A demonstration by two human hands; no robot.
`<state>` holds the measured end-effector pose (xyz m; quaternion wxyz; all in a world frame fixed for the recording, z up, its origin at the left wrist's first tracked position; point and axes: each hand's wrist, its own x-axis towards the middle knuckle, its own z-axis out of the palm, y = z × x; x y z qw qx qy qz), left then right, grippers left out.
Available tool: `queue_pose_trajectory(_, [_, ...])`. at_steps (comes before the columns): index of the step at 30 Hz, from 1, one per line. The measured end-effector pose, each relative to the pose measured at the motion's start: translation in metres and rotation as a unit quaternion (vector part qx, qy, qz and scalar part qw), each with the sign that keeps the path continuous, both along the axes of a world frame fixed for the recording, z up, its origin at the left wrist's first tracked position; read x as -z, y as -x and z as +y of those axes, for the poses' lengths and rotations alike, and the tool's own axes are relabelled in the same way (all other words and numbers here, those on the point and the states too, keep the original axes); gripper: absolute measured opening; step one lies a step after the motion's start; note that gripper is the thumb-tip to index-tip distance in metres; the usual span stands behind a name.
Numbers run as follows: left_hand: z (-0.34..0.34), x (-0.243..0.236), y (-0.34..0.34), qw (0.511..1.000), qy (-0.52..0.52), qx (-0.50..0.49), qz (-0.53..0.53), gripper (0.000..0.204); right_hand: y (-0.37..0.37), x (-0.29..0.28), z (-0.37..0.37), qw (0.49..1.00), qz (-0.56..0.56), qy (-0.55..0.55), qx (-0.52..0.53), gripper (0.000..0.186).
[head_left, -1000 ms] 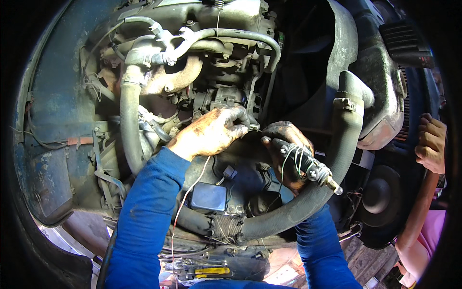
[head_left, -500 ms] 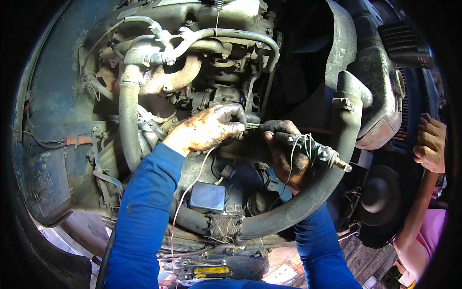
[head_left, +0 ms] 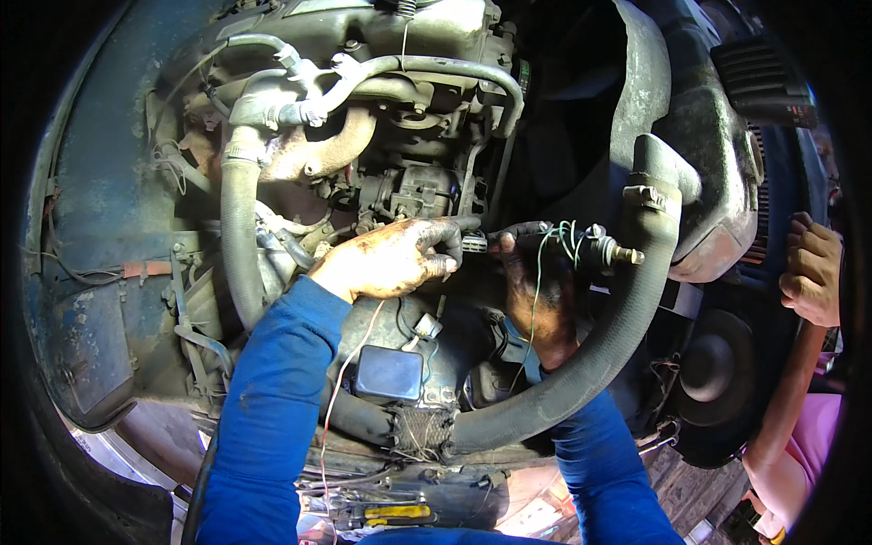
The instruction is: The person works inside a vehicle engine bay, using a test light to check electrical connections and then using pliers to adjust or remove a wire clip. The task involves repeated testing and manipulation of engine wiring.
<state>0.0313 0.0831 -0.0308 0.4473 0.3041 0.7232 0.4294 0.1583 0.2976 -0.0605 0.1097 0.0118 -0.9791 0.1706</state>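
My left hand (head_left: 391, 259), grimy and in a blue sleeve, is closed at the engine's middle, its curled fingers against a small connector (head_left: 473, 242); what they grip is unclear. To its right, my blackened right hand (head_left: 536, 304) grips a dark cylindrical part (head_left: 595, 247) with a metal tip and green wire looped round it. This part lies nearly level, pointing right, above a large curved rubber hose (head_left: 581, 372). A red-and-white wire (head_left: 350, 359) hangs below my left hand.
The engine (head_left: 418, 191) fills the upper middle. A blue metal box (head_left: 386, 372) sits below my hands, and yellow-handled tools (head_left: 400, 513) lie at the bottom. At the right edge, another person's hand (head_left: 808, 272) is closed beside the grille, with a pink-clad body below.
The cylindrical part has swung from tilted down-right to nearly level, with my right hand higher on it. My left hand has shifted slightly down. The other person's hand stays put.
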Motion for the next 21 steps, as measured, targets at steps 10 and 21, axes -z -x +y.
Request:
queue_pose_trajectory(10, [-0.006, 0.002, 0.006, 0.998, -0.053, -0.008, -0.025, 0.018, 0.008, -0.023, -0.008, 0.961, 0.011, 0.272, -0.053, 0.037])
queue_pose_trajectory(21, [-0.004, 0.008, 0.001, 0.998, 0.014, -0.025, 0.048, 0.029, 0.01, -0.029, -0.012, 0.944, -0.001, 0.323, -0.067, 0.025])
